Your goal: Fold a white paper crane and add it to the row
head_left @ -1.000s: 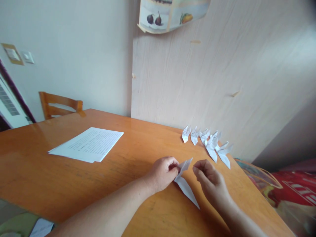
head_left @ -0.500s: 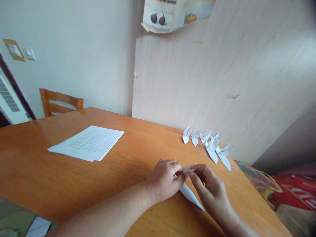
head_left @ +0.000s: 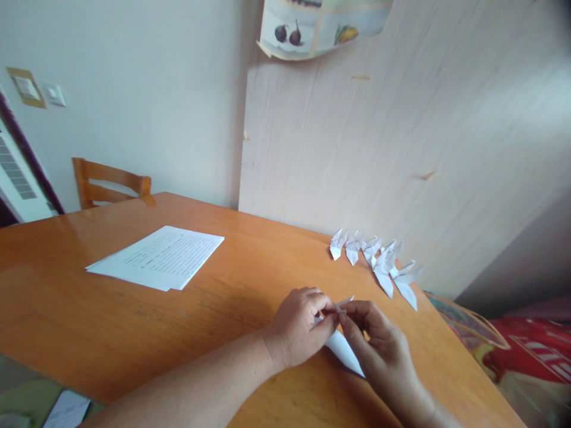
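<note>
Both my hands meet over a partly folded white paper piece (head_left: 345,351) on the orange wooden table (head_left: 134,321). My left hand (head_left: 298,327) pinches its upper part with thumb and fingers closed. My right hand (head_left: 379,345) is closed on the same paper from the right, fingertips touching the left hand's. A long pointed flap of the paper sticks out below, between the hands, lying on the table. Most of the upper fold is hidden by my fingers.
Several finished folded paper figures (head_left: 377,261) stand in a row along the wall at the table's far right. A stack of printed sheets (head_left: 158,258) lies at the left. A wooden chair (head_left: 109,181) stands behind the table. A red patterned cloth (head_left: 530,356) lies beyond the right edge.
My right hand moved left and closed on the paper, which it was not touching one second ago. The raised flap has been pressed down between both hands.
</note>
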Available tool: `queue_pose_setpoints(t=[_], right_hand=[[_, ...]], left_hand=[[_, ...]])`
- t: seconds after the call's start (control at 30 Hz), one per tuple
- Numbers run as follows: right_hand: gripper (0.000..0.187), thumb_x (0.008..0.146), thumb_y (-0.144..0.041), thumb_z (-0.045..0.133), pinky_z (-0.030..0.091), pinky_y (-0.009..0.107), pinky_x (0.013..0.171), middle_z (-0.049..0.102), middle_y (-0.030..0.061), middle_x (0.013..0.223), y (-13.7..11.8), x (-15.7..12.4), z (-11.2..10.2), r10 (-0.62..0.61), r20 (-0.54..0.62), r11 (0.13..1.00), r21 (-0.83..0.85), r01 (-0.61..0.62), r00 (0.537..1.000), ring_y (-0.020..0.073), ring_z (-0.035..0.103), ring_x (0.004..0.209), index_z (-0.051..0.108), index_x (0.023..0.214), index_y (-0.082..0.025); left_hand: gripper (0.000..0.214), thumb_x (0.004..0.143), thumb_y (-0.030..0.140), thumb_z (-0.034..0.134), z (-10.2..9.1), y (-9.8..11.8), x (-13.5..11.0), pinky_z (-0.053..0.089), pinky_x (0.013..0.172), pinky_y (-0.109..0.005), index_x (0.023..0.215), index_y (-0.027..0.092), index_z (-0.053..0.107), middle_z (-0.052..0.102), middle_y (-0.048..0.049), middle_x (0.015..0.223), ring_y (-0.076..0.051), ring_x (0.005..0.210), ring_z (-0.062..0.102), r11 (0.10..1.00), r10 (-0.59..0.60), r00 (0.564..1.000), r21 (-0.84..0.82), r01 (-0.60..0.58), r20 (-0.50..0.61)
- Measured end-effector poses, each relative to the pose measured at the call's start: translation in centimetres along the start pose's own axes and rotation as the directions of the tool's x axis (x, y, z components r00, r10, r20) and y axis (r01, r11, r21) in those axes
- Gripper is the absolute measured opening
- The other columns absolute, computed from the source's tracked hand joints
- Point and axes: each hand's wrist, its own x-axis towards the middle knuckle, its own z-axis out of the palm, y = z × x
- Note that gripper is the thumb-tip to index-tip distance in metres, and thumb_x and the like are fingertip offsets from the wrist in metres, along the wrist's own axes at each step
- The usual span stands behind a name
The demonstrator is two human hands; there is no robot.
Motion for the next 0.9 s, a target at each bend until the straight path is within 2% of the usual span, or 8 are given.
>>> queue_pose_setpoints(t=[0.13, 0.37, 0.53, 0.63, 0.73, 0.8, 0.9], right_hand=[[0.012, 0.097, -0.028, 0.057, 0.048, 0.029, 0.066, 0.070, 0.0022, 0.088, 0.2, -0.1, 0.0, -0.022, 0.033, 1.000, -0.020, 0.023, 0.999, 0.0163, 0.063, 0.074, 0.065, 0.105, -0.024], [0.009, 0.097, -0.025, 0.057, 0.047, 0.028, 0.067, 0.067, 0.0007, 0.084, 0.7, -0.1, 0.0, -0.109, 0.003, 0.990, -0.093, 0.108, 0.994, 0.0153, 0.061, 0.072, 0.063, 0.104, -0.026], [0.014, 0.096, -0.023, 0.057, 0.047, 0.029, 0.063, 0.066, 0.0015, 0.083, 0.9, 0.0, -0.2, -0.216, -0.016, 0.959, -0.191, 0.209, 0.976, 0.0156, 0.058, 0.066, 0.065, 0.107, -0.027], [0.018, 0.095, -0.023, 0.058, 0.047, 0.030, 0.063, 0.065, 0.0024, 0.083, 0.6, 0.0, -0.4, -0.237, 0.000, 0.954, -0.191, 0.233, 0.971, 0.0168, 0.058, 0.067, 0.066, 0.109, -0.027], [0.015, 0.095, -0.026, 0.058, 0.047, 0.030, 0.066, 0.065, 0.0033, 0.086, 0.2, -0.2, -0.6, -0.181, 0.019, 0.977, -0.112, 0.182, 0.983, 0.0180, 0.060, 0.072, 0.068, 0.107, -0.027], [0.014, 0.098, -0.031, 0.056, 0.047, 0.029, 0.068, 0.063, 0.0028, 0.083, -0.1, -0.2, -0.6, -0.078, 0.015, 0.997, -0.026, 0.079, 0.997, 0.0178, 0.059, 0.074, 0.068, 0.100, -0.026], [0.024, 0.099, -0.040, 0.054, 0.043, 0.027, 0.063, 0.057, 0.0006, 0.074, 0.0, -0.1, -0.5, 0.113, -0.003, 0.985, 0.133, -0.112, 0.994, 0.0159, 0.053, 0.069, 0.067, 0.087, -0.023]], left_hand=[[0.008, 0.088, 0.021, 0.065, -0.1, 0.0, 0.1, 0.043, 0.070, -0.027, 0.081, 0.020, 0.069, 0.066, -0.0004, 0.076, -0.015, 0.075, 0.061, 1.000, -0.014, 1.000, -0.015, 0.014, 0.004], [0.017, 0.091, 0.023, 0.062, -0.3, 0.0, 0.1, 0.042, 0.067, -0.025, 0.076, 0.019, 0.068, 0.063, 0.0001, 0.072, -0.014, 0.072, 0.059, 0.998, 0.001, 1.000, -0.061, 0.001, 0.019], [0.017, 0.092, 0.023, 0.061, -0.3, 0.1, 0.1, 0.042, 0.069, -0.025, 0.078, 0.019, 0.069, 0.064, -0.0006, 0.074, -0.015, 0.075, 0.060, 0.998, 0.009, 1.000, -0.066, -0.007, 0.028], [0.018, 0.093, 0.023, 0.060, -0.4, 0.1, 0.1, 0.043, 0.070, -0.025, 0.077, 0.019, 0.069, 0.064, -0.0008, 0.074, -0.015, 0.075, 0.060, 0.997, 0.006, 1.000, -0.077, -0.004, 0.030], [0.021, 0.093, 0.026, 0.060, -0.5, 0.2, 0.2, 0.042, 0.069, -0.026, 0.075, 0.019, 0.067, 0.063, -0.0009, 0.073, -0.015, 0.073, 0.059, 0.996, 0.008, 1.000, -0.084, -0.006, 0.021], [0.024, 0.095, 0.029, 0.058, -0.5, 0.2, 0.1, 0.042, 0.068, -0.027, 0.075, 0.020, 0.068, 0.062, -0.0012, 0.071, -0.015, 0.071, 0.059, 0.998, 0.015, 1.000, -0.067, -0.014, 0.027], [0.025, 0.096, 0.031, 0.056, -0.5, 0.4, 0.0, 0.042, 0.072, -0.029, 0.077, 0.020, 0.068, 0.064, -0.0016, 0.072, -0.016, 0.074, 0.060, 0.999, 0.035, 0.999, -0.006, -0.035, 0.024]])
